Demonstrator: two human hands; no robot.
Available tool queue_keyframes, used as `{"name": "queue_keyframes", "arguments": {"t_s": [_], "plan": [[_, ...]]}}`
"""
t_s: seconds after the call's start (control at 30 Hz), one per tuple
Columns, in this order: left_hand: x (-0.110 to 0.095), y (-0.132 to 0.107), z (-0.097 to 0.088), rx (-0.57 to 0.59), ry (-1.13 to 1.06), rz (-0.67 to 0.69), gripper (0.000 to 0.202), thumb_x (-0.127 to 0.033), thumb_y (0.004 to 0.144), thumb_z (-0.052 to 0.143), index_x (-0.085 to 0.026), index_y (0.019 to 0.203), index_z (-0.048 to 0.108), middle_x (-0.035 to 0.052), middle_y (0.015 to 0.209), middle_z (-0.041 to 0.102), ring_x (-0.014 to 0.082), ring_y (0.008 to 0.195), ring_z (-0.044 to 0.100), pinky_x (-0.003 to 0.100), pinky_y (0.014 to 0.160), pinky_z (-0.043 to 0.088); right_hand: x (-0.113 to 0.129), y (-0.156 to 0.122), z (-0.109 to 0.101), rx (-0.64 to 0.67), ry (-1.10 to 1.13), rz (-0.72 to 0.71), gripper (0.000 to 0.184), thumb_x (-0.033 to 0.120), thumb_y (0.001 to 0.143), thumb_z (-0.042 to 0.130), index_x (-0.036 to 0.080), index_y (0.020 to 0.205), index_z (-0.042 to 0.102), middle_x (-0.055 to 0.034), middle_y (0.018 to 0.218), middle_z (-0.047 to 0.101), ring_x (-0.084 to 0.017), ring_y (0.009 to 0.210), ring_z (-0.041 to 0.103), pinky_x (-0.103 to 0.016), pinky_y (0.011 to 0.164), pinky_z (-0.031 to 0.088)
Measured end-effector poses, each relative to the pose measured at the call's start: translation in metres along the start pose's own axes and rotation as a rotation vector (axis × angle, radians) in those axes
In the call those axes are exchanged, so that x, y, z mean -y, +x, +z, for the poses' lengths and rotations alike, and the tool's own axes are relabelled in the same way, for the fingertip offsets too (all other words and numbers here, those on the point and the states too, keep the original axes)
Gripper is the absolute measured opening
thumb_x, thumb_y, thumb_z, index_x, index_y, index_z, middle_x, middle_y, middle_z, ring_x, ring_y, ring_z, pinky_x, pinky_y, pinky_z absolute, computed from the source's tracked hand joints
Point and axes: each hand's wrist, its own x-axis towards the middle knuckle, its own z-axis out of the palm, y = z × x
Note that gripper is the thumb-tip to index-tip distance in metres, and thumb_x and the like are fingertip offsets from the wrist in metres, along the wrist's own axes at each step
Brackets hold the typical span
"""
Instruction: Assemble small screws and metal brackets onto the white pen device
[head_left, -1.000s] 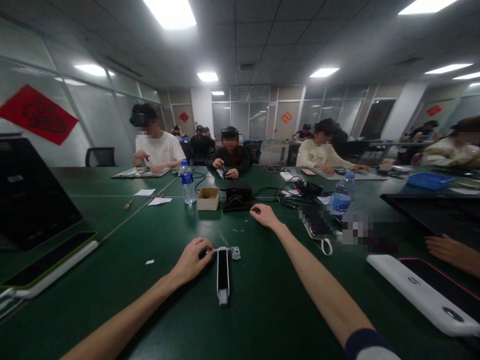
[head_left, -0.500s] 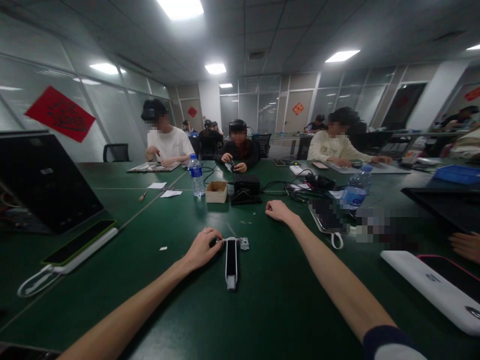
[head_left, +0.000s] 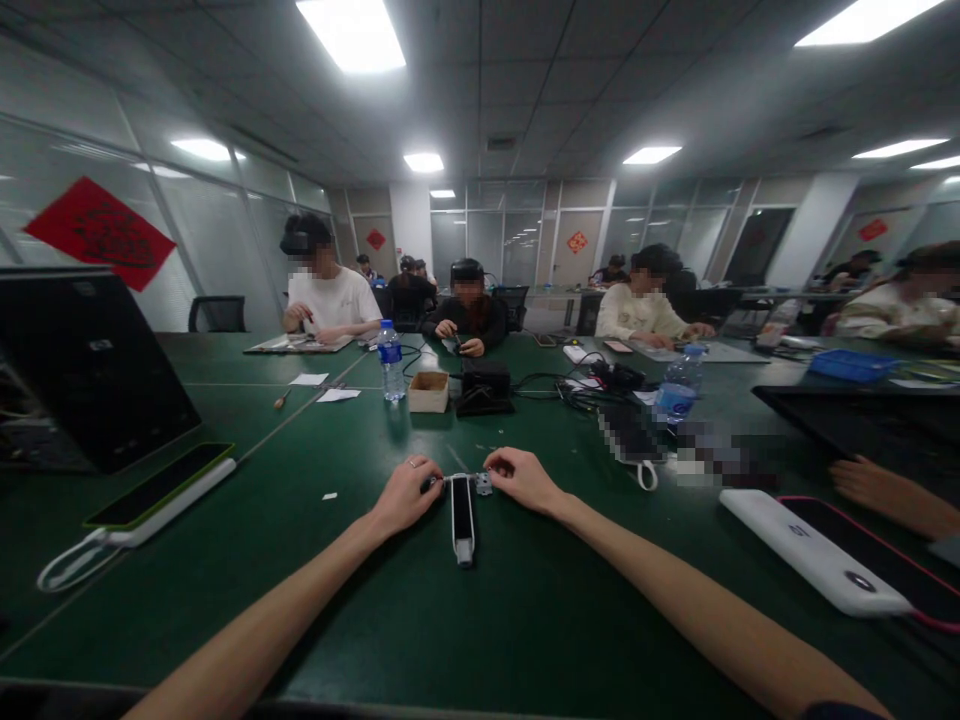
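Observation:
A long white-and-black device (head_left: pixel 463 515) lies on the green table (head_left: pixel 525 610) in front of me, with a small metal bracket (head_left: pixel 484 484) at its far end. My left hand (head_left: pixel 405 495) is closed round a small dark part at the device's far left end. My right hand (head_left: pixel 521 478) sits just right of the bracket, its fingers curled and pinching at it. What the fingertips hold, if anything, is too small to make out. A few tiny loose parts (head_left: pixel 480 448) lie just beyond my hands.
A cardboard box (head_left: pixel 428 391), a water bottle (head_left: pixel 390 361) and a black device with cables (head_left: pixel 484 389) stand further back. A black monitor (head_left: pixel 82 365) and a phone on a white pack (head_left: pixel 161 487) lie left. A white power bank (head_left: pixel 814 552) and another person's hand (head_left: pixel 877 490) are right. Several people sit opposite.
My right hand has drawn back from the table's middle to the bracket at the device's end. The left hand has stayed on the device. The camera view has shifted slightly.

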Motion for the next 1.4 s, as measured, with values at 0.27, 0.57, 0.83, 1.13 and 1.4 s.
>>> {"name": "queue_keyframes", "arguments": {"t_s": [0.27, 0.57, 0.83, 1.13, 1.4], "plan": [[-0.0010, -0.0014, 0.0002, -0.034, -0.011, 0.019, 0.014, -0.025, 0.084, 0.051, -0.019, 0.082, 0.063, 0.0052, 0.089, 0.062, 0.0196, 0.087, 0.056, 0.031, 0.080, 0.043, 0.0044, 0.0022, 0.0073, 0.090, 0.031, 0.043, 0.017, 0.023, 0.077, 0.060, 0.018, 0.091, 0.069, -0.0025, 0.082, 0.065, -0.013, 0.069, 0.056, -0.024, 0.061, 0.044], [-0.0009, -0.0010, 0.0006, -0.023, -0.028, 0.009, 0.014, -0.023, 0.084, 0.051, -0.018, 0.083, 0.064, 0.0057, 0.090, 0.062, 0.0200, 0.088, 0.055, 0.032, 0.081, 0.043, 0.0044, 0.0024, 0.0072, 0.112, 0.153, 0.127, 0.018, 0.028, 0.076, 0.065, 0.016, 0.089, 0.070, -0.0014, 0.077, 0.067, -0.013, 0.067, 0.057, -0.022, 0.059, 0.042], [-0.0027, -0.0016, -0.0010, -0.020, -0.006, 0.009, 0.013, -0.022, 0.084, 0.050, -0.018, 0.082, 0.063, 0.0057, 0.089, 0.062, 0.0201, 0.088, 0.055, 0.033, 0.080, 0.044, 0.0055, 0.0023, 0.0076, 0.124, 0.085, 0.063, 0.018, 0.028, 0.084, 0.058, 0.018, 0.091, 0.071, -0.0030, 0.086, 0.069, -0.015, 0.075, 0.060, -0.025, 0.068, 0.044], [-0.0009, -0.0012, 0.0006, -0.027, -0.007, 0.015, 0.013, -0.022, 0.084, 0.052, -0.017, 0.083, 0.063, 0.0056, 0.089, 0.062, 0.0196, 0.087, 0.055, 0.032, 0.080, 0.043, 0.0034, 0.0034, 0.0117, 0.074, 0.013, 0.020, 0.020, 0.026, 0.088, 0.053, 0.017, 0.089, 0.071, -0.0040, 0.088, 0.068, -0.016, 0.082, 0.060, -0.026, 0.075, 0.044], [-0.0005, -0.0015, 0.0008, -0.030, -0.005, 0.017, 0.013, -0.023, 0.084, 0.051, -0.018, 0.083, 0.063, 0.0054, 0.089, 0.062, 0.0198, 0.088, 0.056, 0.032, 0.079, 0.043, 0.0089, 0.0034, 0.0114, 0.065, -0.072, 0.032, 0.022, 0.026, 0.089, 0.051, 0.016, 0.086, 0.070, -0.0050, 0.085, 0.067, -0.016, 0.078, 0.059, -0.026, 0.071, 0.043]]}}
